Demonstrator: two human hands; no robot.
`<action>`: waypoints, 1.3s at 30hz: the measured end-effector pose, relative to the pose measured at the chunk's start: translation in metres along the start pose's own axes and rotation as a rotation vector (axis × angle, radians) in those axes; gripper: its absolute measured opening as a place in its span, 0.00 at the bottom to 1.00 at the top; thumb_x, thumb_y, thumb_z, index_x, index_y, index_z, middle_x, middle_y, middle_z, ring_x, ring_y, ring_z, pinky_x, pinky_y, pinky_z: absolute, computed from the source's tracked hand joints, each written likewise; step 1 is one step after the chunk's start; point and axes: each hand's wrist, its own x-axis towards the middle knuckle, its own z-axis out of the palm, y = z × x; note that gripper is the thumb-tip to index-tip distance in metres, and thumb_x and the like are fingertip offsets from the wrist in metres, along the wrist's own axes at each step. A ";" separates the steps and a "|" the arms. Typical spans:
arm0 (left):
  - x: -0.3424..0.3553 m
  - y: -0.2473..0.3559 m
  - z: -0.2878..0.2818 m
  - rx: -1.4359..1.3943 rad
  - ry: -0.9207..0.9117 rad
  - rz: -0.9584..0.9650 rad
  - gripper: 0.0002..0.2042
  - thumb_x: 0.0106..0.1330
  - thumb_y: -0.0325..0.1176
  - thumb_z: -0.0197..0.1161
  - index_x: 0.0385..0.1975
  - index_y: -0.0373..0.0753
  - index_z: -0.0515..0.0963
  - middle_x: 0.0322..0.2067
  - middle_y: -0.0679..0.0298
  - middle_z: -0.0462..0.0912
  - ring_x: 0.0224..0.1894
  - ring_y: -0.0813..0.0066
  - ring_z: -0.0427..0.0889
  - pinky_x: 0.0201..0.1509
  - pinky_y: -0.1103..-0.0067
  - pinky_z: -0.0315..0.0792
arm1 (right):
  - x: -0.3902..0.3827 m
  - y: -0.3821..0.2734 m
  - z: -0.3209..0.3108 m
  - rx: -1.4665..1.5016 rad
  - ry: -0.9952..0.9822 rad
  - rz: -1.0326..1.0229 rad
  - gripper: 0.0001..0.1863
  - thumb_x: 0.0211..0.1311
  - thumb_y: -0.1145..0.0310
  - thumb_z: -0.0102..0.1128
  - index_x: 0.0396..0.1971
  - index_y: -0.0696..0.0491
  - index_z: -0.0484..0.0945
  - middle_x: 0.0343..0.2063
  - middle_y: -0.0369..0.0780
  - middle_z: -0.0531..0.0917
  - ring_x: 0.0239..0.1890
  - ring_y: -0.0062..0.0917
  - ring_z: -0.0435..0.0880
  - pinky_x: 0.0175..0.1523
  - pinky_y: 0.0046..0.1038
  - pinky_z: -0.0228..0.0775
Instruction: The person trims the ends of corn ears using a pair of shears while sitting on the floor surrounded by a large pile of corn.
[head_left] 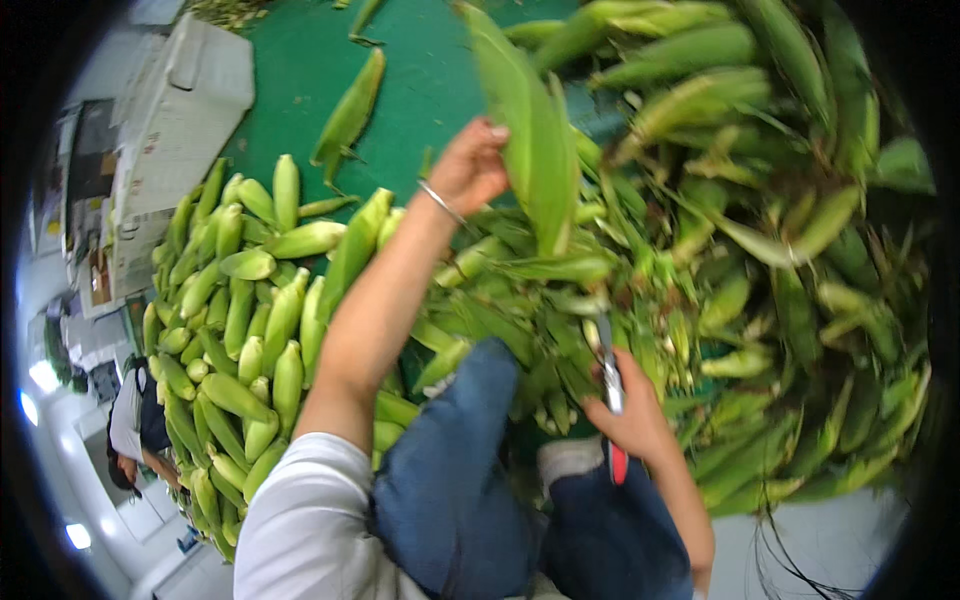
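Note:
My left hand (475, 165), with a bangle at the wrist, is closed on the edge of a long ear of corn (530, 140) in broad green husk. The ear stands nearly upright, its pointed tip away from me; whether husk leaves are coming loose from it is hard to tell. Lower and to the right, my right hand (632, 412) grips a knife (611, 380) with a red handle end. Its blade points away from me, over loose green husks (500, 320) and cut stem ends between my knees and the corn.
Trimmed pale-green ears (235, 390) form a large heap at left. Unhusked corn (790, 250) is piled high at right. A single ear (350, 110) lies on the green floor (290, 80). White boxes (185, 100) stand far left; another person (135, 420) is beyond the heap.

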 end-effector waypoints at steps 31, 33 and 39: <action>-0.143 -0.027 0.084 -0.165 0.057 0.096 0.20 0.57 0.34 0.64 0.48 0.39 0.69 0.50 0.57 0.71 0.56 0.61 0.67 0.62 0.59 0.60 | -0.052 0.002 0.014 0.588 0.296 0.054 0.26 0.46 0.75 0.59 0.50 0.58 0.66 0.38 0.36 0.76 0.40 0.20 0.76 0.47 0.21 0.68; -0.140 -0.029 0.079 -0.131 0.129 0.092 0.20 0.57 0.36 0.64 0.48 0.39 0.69 0.49 0.58 0.72 0.55 0.61 0.67 0.61 0.58 0.60 | -0.044 -0.005 0.027 0.450 0.253 -0.030 0.27 0.44 0.74 0.57 0.50 0.58 0.66 0.37 0.35 0.75 0.39 0.18 0.74 0.46 0.20 0.66; -0.127 -0.046 0.086 0.049 0.388 0.142 0.25 0.56 0.43 0.66 0.49 0.38 0.67 0.50 0.56 0.70 0.54 0.59 0.68 0.59 0.54 0.62 | -0.024 -0.016 0.033 0.349 0.324 -0.082 0.26 0.44 0.71 0.56 0.48 0.58 0.65 0.34 0.37 0.73 0.31 0.18 0.69 0.39 0.21 0.64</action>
